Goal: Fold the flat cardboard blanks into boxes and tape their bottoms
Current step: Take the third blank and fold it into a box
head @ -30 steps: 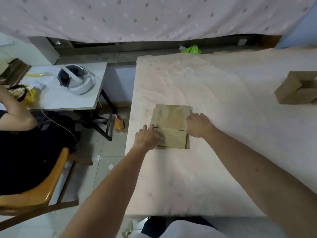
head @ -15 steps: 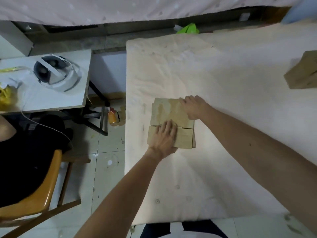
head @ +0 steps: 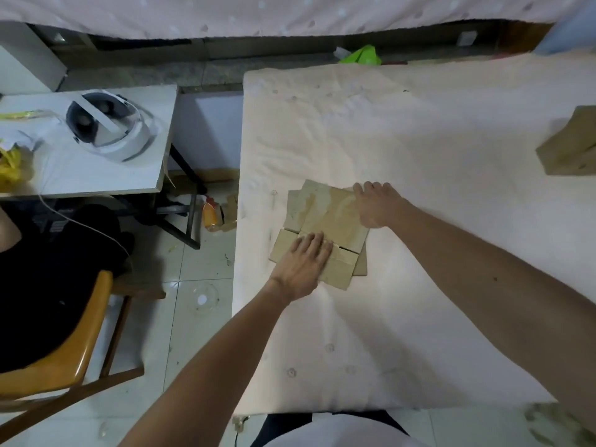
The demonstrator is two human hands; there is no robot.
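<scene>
A small stack of flat brown cardboard blanks (head: 325, 217) lies near the left edge of the white padded table (head: 419, 317). The top blank sits turned a little, out of line with the ones beneath. My left hand (head: 306, 262) lies flat, fingers straight, on the near flaps of the top blank. My right hand (head: 375, 204) rests on the blank's far right corner, with its fingers at the edge. A folded-up cardboard box (head: 571, 143) stands at the table's right edge, partly out of view.
A white side table (head: 80, 169) on the left carries a white headset (head: 106, 125) and yellow wrapping. Another person in black sits on an orange chair (head: 64, 359) at lower left. A bottle (head: 211, 214) stands on the tiled floor. A green scrap (head: 362, 56) lies behind the table.
My left hand moved from the stack's left edge onto the near flaps. My right hand shifted to the far right corner. The top blank has rotated out of line with the stack.
</scene>
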